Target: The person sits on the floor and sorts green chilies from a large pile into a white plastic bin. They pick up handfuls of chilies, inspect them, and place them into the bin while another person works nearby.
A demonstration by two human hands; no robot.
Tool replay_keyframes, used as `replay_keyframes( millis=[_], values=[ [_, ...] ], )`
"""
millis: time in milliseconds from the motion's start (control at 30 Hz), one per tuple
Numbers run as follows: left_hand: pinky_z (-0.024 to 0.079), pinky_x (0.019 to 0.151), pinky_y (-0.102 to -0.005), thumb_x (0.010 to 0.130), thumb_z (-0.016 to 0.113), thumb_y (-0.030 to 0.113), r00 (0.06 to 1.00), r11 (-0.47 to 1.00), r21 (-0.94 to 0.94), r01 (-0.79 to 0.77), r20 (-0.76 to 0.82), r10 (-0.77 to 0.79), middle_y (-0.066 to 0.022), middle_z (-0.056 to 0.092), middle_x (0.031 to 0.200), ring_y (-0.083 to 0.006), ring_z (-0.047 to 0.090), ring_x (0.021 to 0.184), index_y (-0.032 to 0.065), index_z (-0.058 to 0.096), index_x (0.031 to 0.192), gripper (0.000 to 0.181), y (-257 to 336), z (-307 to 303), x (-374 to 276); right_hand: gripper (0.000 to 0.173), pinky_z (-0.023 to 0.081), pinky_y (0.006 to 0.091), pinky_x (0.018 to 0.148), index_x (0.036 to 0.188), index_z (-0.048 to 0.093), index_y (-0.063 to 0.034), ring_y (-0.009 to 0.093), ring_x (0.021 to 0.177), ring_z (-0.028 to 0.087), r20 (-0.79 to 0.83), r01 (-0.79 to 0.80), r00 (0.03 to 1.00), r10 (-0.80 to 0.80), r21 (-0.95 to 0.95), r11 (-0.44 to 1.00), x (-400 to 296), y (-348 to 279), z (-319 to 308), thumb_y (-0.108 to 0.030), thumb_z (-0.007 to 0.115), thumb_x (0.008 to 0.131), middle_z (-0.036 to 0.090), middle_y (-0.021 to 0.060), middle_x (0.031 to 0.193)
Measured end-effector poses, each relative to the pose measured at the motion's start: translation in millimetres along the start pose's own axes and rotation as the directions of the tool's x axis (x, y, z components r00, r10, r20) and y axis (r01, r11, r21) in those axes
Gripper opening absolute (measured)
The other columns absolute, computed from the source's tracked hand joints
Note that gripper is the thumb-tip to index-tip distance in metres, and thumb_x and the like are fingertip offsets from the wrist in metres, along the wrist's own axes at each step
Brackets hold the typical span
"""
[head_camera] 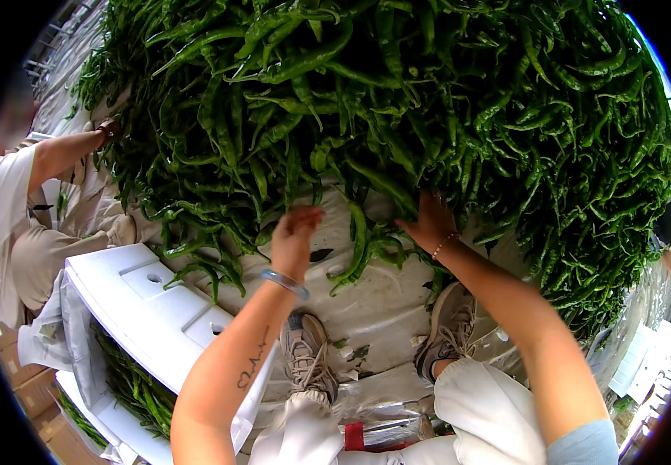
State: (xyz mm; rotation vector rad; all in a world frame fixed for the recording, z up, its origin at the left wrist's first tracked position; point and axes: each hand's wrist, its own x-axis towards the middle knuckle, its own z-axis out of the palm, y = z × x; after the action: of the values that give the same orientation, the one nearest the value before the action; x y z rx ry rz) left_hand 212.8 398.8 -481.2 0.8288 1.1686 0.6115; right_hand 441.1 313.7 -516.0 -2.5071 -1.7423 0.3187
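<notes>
A large heap of long green chili peppers (pixel 370 116) rises in front of me on a pale plastic sheet (pixel 382 314). My left hand (pixel 296 238), with a bluish bangle at the wrist, is over the sheet at the heap's near edge. Its fingers are blurred and bent, and no pepper shows in them. At the foot of the heap, my right hand (pixel 433 221) has its thumb spread and its fingertips against the peppers, partly in shadow. A few loose peppers (pixel 359 232) lie on the sheet between my hands.
At lower left stands a white foam box (pixel 138 285), lined with plastic and holding green peppers (pixel 138 383). Cardboard boxes (pixel 27 372) are beyond it. Another person's arm (pixel 68 154) reaches to the heap's left side. My shoes (pixel 309 354) straddle the sheet. White panels (pixel 635 360) lie at right.
</notes>
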Motion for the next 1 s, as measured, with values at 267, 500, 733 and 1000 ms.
replay_keyframes(
  millis=[267,500,733,1000],
  values=[
    [0.037,0.09,-0.0297,0.08,0.056,0.01,0.946,0.972,-0.028,0.233,0.236,-0.22,-0.0078,0.057,0.106,-0.018,0.051,0.102,0.0013,0.052,0.109,0.03,5,5,-16,0.043,0.046,0.03,0.068,0.111,0.046,0.001,0.013,0.079,0.054,0.625,-0.5,0.714,-0.315,0.77,0.396,-15,16,-66,-0.021,0.061,0.077,0.056,0.0077,0.099],
    [0.035,0.094,-0.0327,0.085,0.054,0.029,0.834,0.933,-0.086,0.349,0.482,-0.268,-0.0099,0.05,0.117,-0.0204,0.049,0.104,0.0007,0.04,0.121,0.048,23,57,-42,0.054,0.045,0.0244,0.06,0.123,0.031,-0.002,0.011,0.071,0.051,0.449,-0.444,0.801,-0.396,0.889,0.11,-48,-19,-80,-0.026,0.059,0.083,0.054,0.0042,0.092],
    [0.044,0.084,-0.0346,0.088,0.043,0.029,0.942,0.857,-0.412,0.309,0.257,-0.217,-0.0163,0.055,0.105,-0.0203,0.054,0.094,-0.0001,0.044,0.105,0.034,26,39,-33,0.04,0.043,0.0261,0.06,0.104,0.046,0.0002,0.012,0.065,0.054,0.439,-0.416,0.892,-0.111,0.891,0.181,-47,-9,-80,-0.03,0.06,0.082,0.054,0.0039,0.082],
    [0.039,0.063,-0.0325,0.08,0.035,0.018,0.944,0.839,-0.435,0.328,0.172,-0.28,-0.012,0.054,0.088,-0.0156,0.041,0.063,0.0033,0.044,0.095,0.022,43,17,-31,0.031,0.042,0.0263,0.059,0.095,0.051,-0.0004,0.012,0.06,0.053,0.381,-0.38,0.925,-0.013,0.924,0.056,-53,25,-72,-0.026,0.061,0.081,0.055,0.004,0.073]
  ],
)
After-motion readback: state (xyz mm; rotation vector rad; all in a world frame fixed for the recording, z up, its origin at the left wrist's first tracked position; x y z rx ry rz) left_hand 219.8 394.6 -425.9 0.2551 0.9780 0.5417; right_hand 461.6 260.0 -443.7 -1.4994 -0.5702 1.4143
